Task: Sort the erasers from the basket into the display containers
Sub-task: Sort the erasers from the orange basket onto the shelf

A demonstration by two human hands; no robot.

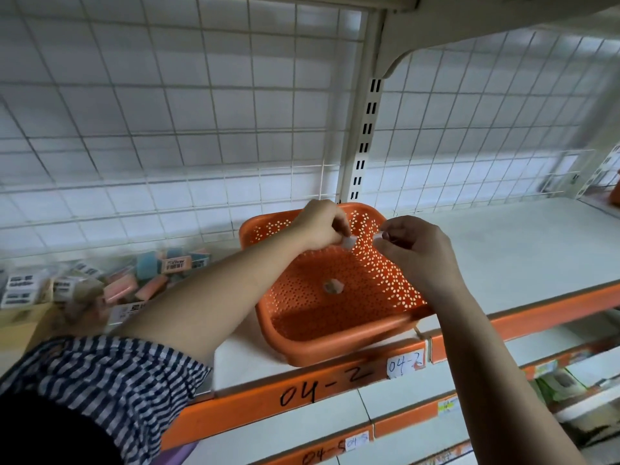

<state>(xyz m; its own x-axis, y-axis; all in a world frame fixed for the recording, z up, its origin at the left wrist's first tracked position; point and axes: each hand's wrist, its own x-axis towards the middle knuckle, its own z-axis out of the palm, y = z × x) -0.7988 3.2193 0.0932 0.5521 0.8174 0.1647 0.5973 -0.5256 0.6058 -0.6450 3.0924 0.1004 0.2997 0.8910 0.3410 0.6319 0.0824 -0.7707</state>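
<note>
An orange perforated basket (335, 347) sits on the white shelf, its front corner over the shelf edge. Both hands hover above its far side. My left hand (318, 224) pinches a small white eraser (348, 242) at its fingertips. My right hand (416, 250) pinches another small white eraser (378, 237). One small greyish piece (332, 286) lies on the basket floor. To the left, clear display containers (141, 280) hold pink, blue and black-and-white wrapped erasers.
A white wire grid (184, 129) backs the shelf, with a slotted upright post (364, 139). The shelf's orange front strip (322, 394) is marked "04-2". White shelf surface (520, 250) stretches to the right. Lower shelves with goods show at bottom right.
</note>
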